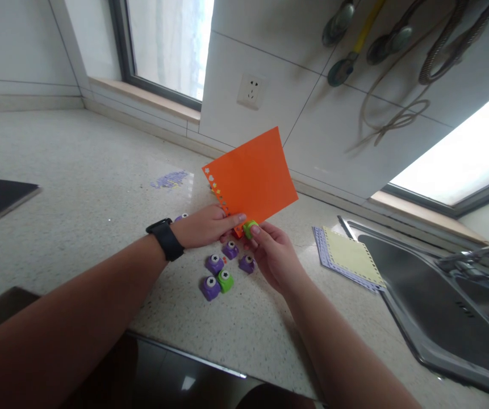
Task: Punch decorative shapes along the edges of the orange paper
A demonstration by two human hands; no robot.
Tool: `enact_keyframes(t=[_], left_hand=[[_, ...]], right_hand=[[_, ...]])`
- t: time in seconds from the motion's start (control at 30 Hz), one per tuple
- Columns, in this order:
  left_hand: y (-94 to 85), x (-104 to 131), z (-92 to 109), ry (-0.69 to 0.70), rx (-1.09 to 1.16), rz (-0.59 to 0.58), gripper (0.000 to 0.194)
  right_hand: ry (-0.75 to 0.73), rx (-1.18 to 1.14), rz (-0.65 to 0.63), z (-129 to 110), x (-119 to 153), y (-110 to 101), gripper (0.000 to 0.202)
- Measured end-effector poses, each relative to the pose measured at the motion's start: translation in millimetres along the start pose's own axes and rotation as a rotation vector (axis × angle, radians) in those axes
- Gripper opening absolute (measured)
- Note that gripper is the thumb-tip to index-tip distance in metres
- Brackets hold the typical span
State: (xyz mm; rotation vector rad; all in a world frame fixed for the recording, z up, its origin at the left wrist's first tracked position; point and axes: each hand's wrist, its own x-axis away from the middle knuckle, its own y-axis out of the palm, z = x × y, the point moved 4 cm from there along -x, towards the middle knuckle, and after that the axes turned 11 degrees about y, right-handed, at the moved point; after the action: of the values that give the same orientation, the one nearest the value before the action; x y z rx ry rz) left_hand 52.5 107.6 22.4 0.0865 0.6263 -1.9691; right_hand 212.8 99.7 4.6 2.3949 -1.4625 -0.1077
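Observation:
My left hand [210,226] grips an orange sheet of paper [258,173] near its lower edge, thumb on top. Shaped holes run along the sheet's left edge. In my right hand [277,253] is a green craft punch [250,229], the thumb pressed on it, set at the paper's lower edge. Below the hands, on the counter, stand a purple punch [230,250], another purple punch [247,263] and a second green punch [226,280]. More purple punches [210,288] lie close by. Small orange cut-outs are scattered among them.
A pile of lilac paper bits [170,180] lies at the left back. To the right, punched yellow and lilac sheets [350,255] are stacked beside the metal sink [414,307]. A dark flat object [1,199] rests at far left. A socket [251,91] is on the tiled wall.

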Motion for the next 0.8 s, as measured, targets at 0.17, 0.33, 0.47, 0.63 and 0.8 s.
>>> enact_keyframes(t=[0.17, 0.33, 0.47, 0.63, 0.8], left_hand=[[0.0, -0.1, -0.3, -0.016, -0.023, -0.01, 0.05], [0.3, -0.1, -0.2, -0.006, -0.036, -0.013, 0.05], [-0.4, -0.3, -0.5, -0.006, -0.051, -0.009, 0.051], [0.1, -0.4, -0.1, -0.01, -0.049, -0.012, 0.05], [1.4, -1.1, 0.7, -0.019, -0.034, -0.015, 0.048]], right_hand=[[-0.011, 0.03, 0.002, 1.7, -1.0, -1.5, 0.02], [-0.017, 0.04, 0.007, 1.3, -1.0, -1.4, 0.02], [-0.026, 0.065, 0.016, 0.4, -1.1, -1.4, 0.021], [-0.031, 0.076, 0.029, -0.8, -1.0, -1.8, 0.019], [-0.039, 0.097, 0.038, -2.1, -0.2, -1.7, 0.021]])
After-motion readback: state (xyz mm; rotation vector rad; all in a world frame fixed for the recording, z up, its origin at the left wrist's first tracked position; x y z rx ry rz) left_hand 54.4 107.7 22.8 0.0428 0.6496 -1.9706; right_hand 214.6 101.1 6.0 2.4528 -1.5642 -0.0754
